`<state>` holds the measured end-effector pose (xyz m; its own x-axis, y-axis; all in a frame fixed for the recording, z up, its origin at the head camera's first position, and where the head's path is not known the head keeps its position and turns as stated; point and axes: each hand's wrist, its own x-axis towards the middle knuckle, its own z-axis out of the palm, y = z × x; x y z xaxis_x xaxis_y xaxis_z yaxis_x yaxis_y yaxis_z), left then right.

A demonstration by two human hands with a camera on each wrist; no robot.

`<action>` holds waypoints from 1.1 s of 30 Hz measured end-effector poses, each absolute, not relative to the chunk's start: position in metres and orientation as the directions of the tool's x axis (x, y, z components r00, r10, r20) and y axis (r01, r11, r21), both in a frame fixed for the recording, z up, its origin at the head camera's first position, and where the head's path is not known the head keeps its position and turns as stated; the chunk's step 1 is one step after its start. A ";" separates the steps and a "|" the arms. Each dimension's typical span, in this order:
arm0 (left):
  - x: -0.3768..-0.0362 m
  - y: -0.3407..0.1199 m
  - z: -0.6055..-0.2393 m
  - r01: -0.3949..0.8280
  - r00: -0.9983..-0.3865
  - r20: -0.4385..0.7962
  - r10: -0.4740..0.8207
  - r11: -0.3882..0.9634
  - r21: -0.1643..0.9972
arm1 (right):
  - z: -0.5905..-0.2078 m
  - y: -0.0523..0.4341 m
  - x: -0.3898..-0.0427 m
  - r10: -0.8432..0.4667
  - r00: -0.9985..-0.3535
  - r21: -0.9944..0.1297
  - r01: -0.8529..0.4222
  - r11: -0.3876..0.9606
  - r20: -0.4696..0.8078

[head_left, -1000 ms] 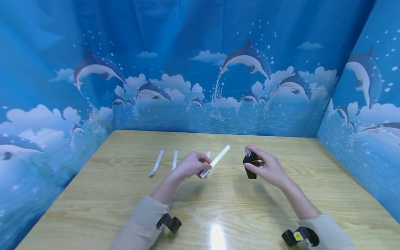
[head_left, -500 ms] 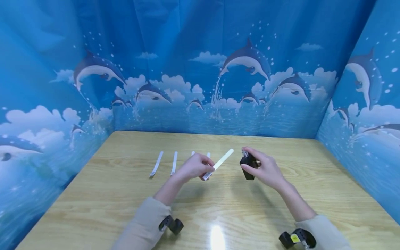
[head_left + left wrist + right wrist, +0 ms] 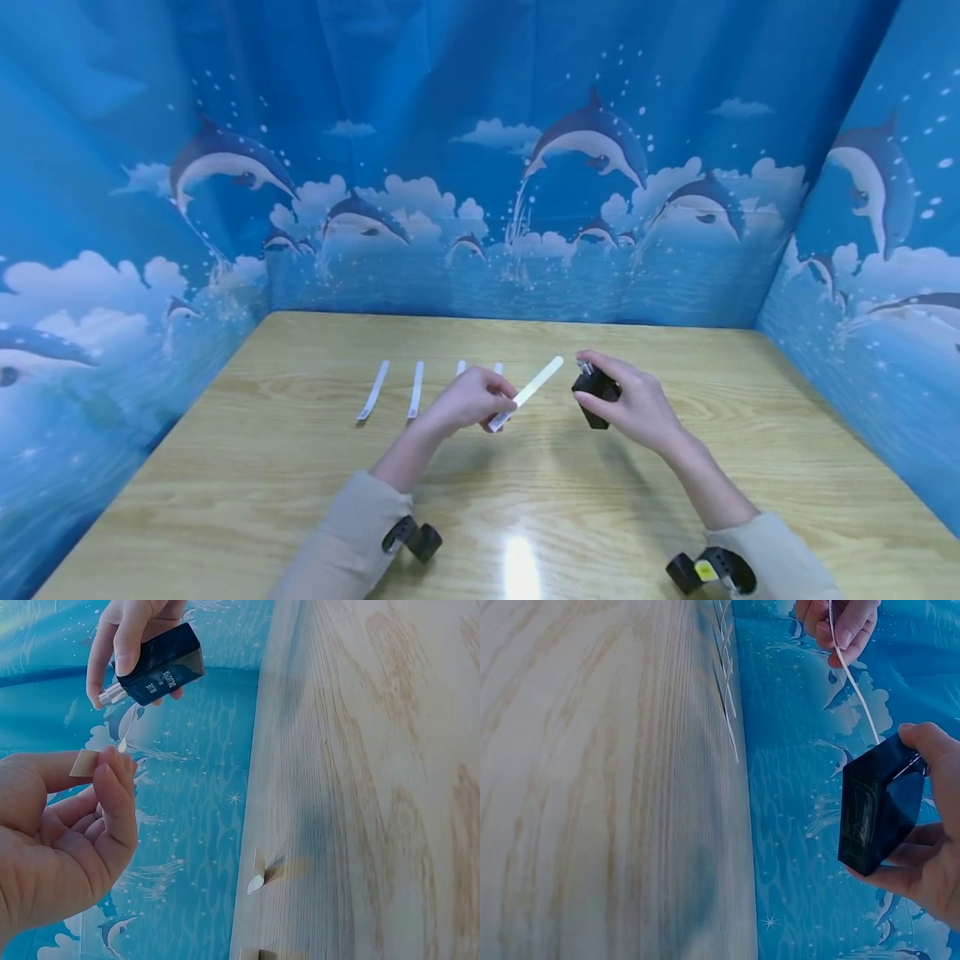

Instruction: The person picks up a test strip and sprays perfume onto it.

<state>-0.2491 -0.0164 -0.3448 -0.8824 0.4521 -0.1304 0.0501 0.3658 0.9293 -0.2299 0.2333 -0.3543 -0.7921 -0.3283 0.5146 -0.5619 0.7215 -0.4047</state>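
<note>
Near the middle of the frame, above the wooden table [image 3: 300, 467], the left hand [image 3: 468, 400] pinches one end of a white paper strip [image 3: 534, 390], fingers curled round it, its free end tilted toward the small black bottle [image 3: 592, 395]. The right hand [image 3: 633, 404] grips that bottle, just right of center. More strips [image 3: 373, 389] lie in a row on the table, left of center.

Two bare hands, left hand [image 3: 468, 398] and right hand [image 3: 637, 406]. Long beige sleeves [image 3: 337, 542] of soft cloth down to the wrists, loose at the cuffs. Strapped under each wrist, a small black camera mount [image 3: 412, 537]; on the right mount [image 3: 712, 572], a small yellow sticker. Short, plain fingernails.
</note>
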 end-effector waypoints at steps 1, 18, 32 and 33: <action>-0.249 -0.016 -0.345 0.052 -0.883 -0.129 0.452 0.368 0.929 | -0.354 0.233 -0.230 -0.331 -0.790 -0.400 -0.564 0.722 0.516; -0.249 -0.021 -0.344 0.056 -0.890 -0.114 0.442 0.355 0.933 | -0.349 0.237 -0.227 -0.286 -0.815 -0.420 -0.521 0.743 0.504; -0.248 -0.026 -0.341 0.060 -0.898 -0.111 0.425 0.368 0.928 | -0.346 0.237 -0.227 -0.265 -0.818 -0.430 -0.509 0.746 0.511; -0.248 -0.026 -0.342 0.059 -0.898 -0.113 0.424 0.371 0.927 | -0.346 0.237 -0.227 -0.261 -0.818 -0.429 -0.508 0.747 0.513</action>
<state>-0.2484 -0.0265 -0.3416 -0.8985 0.4243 -0.1126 0.0593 0.3713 0.9266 -0.2268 0.2373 -0.3460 -0.8179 -0.2612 0.5127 -0.5076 0.7472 -0.4291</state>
